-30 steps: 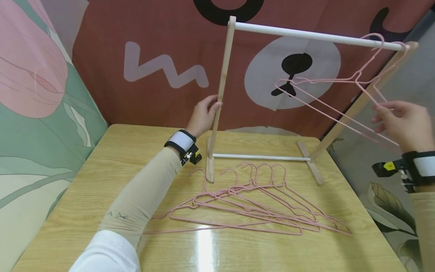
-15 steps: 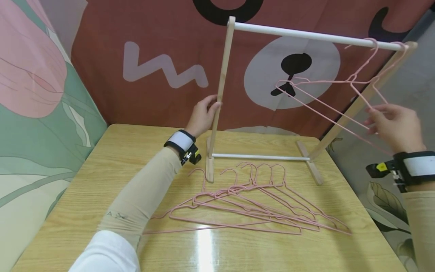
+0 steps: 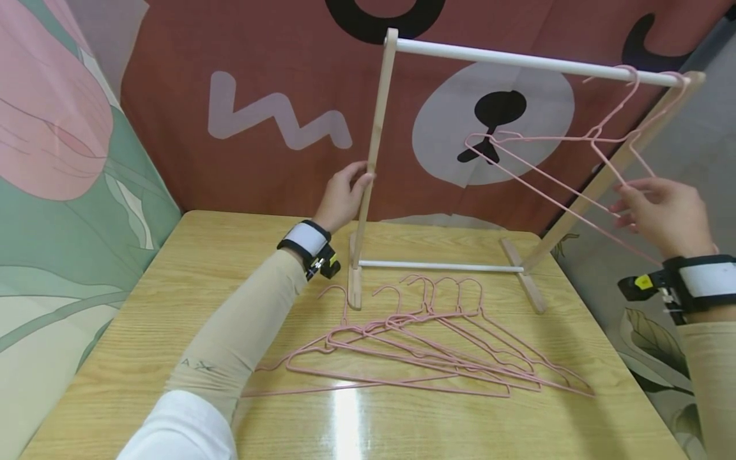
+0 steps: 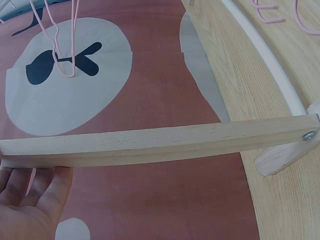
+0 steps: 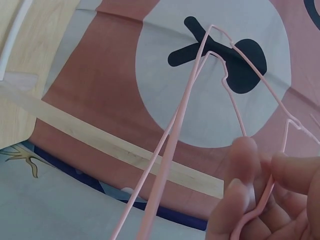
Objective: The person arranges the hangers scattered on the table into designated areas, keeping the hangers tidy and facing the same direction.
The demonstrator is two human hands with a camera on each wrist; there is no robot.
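1. Clearly light, springy wire: pink hangers (image 3: 552,172) hang from the white rail (image 3: 535,61) at its right end; right hand (image 3: 661,214) pinches their lower corner, fingers (image 5: 240,170) curled on it.
2. Left hand (image 3: 343,195) grips the rack's wooden post (image 3: 374,153).
3. Thin, smooth-coated hangers probably slip; more hangers (image 3: 425,345) lie on the glossy wood-grain table (image 3: 144,319).

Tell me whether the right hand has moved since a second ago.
Yes. The right hand, pinching a pink hanger, has shifted left, toward the rack's slanted right post, and slightly down.
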